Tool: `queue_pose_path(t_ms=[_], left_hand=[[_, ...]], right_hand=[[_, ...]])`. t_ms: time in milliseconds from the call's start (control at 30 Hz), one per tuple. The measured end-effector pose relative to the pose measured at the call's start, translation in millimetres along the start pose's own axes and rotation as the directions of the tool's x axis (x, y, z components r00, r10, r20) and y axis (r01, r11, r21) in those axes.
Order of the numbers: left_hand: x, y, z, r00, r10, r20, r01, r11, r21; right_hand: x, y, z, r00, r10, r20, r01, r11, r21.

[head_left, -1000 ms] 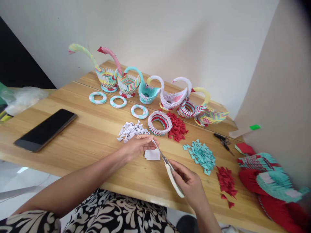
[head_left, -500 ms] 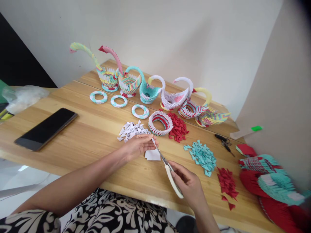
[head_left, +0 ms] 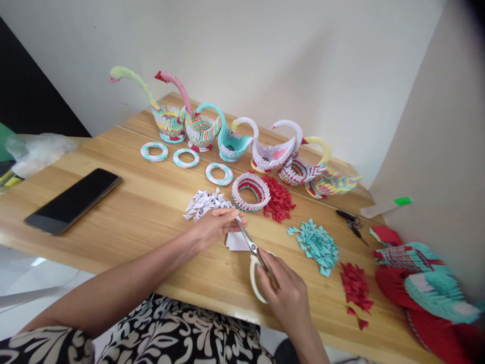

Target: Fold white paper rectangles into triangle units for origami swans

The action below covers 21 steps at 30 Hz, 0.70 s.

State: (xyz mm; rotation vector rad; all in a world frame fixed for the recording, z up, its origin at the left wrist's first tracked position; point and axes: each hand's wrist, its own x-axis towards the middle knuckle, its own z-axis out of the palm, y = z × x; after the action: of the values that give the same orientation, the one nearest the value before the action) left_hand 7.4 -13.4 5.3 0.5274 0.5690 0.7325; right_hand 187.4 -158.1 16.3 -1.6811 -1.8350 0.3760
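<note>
My right hand [head_left: 285,296] grips white-handled scissors [head_left: 253,260], whose blades point up and left to my left hand. My left hand [head_left: 214,226] has its fingers pinched on a small white paper piece [head_left: 235,241] at the blade tips, just above the wooden table [head_left: 144,212]. A heap of white folded triangles [head_left: 206,202] lies right behind my left hand. A red, white and teal paper ring base [head_left: 250,191] stands beyond the blades.
Several paper swans [head_left: 231,141] line the far edge, with three teal-white rings [head_left: 184,157] before them. Piles of red [head_left: 279,202], teal [head_left: 316,245] and more red triangles [head_left: 355,288] lie right. A phone [head_left: 74,200] lies left, small dark scissors [head_left: 351,222] and a large red-teal model [head_left: 424,293] right.
My right hand has turned and spread the scissor handles, and the handle loop now shows wide. The left hand stays pinched on the paper at the blades.
</note>
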Motion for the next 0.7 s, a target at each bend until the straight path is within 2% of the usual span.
queue_pose_path(t_ms=[67, 100, 200, 267, 367, 467, 567, 633, 700], left_hand=[[0.2, -0.7, -0.3, 1.000, 0.011, -0.009, -0.011, 1.000, 0.001], [0.4, -1.0, -0.3, 1.000, 0.013, -0.005, -0.013, 1.000, 0.010], [0.9, -1.7, -0.6, 1.000, 0.001, 0.015, -0.001, 0.999, 0.040], [1.4, -2.2, -1.1, 1.000, -0.009, 0.024, 0.008, 0.999, 0.038], [2.0, -2.6, -2.2, 1.000, -0.007, 0.029, 0.006, 0.999, 0.042], [2.2, -2.2, -2.7, 1.000, 0.003, 0.001, -0.003, 0.997, 0.077], [2.5, -1.5, -2.6, 0.999, 0.030, -0.029, -0.027, 0.994, 0.109], [2.9, -1.5, -2.5, 0.999, 0.042, -0.032, -0.038, 0.992, 0.119], [3.4, -1.6, -2.6, 0.998, 0.053, -0.034, -0.048, 0.991, 0.125]], right_hand=[[-0.8, -1.3, 2.4, 0.998, -0.066, -0.018, 0.065, 0.997, -0.045], [-0.7, -1.4, 3.0, 0.998, -0.055, -0.013, 0.055, 0.998, -0.032], [2.4, 0.1, 2.8, 0.991, 0.112, 0.074, -0.121, 0.985, 0.125], [5.5, 1.5, 2.1, 0.959, 0.233, 0.161, -0.269, 0.927, 0.260], [8.7, 1.9, 1.7, 0.926, 0.299, 0.231, -0.368, 0.856, 0.364], [8.4, -1.8, 1.9, 0.954, 0.239, 0.183, -0.282, 0.920, 0.273], [6.4, -7.4, 3.7, 0.995, 0.059, 0.075, -0.065, 0.995, 0.078], [6.0, -10.3, 6.2, 0.998, -0.048, 0.028, 0.048, 0.999, -0.024], [6.7, -12.4, 9.1, 0.995, -0.102, 0.008, 0.102, 0.990, -0.101]])
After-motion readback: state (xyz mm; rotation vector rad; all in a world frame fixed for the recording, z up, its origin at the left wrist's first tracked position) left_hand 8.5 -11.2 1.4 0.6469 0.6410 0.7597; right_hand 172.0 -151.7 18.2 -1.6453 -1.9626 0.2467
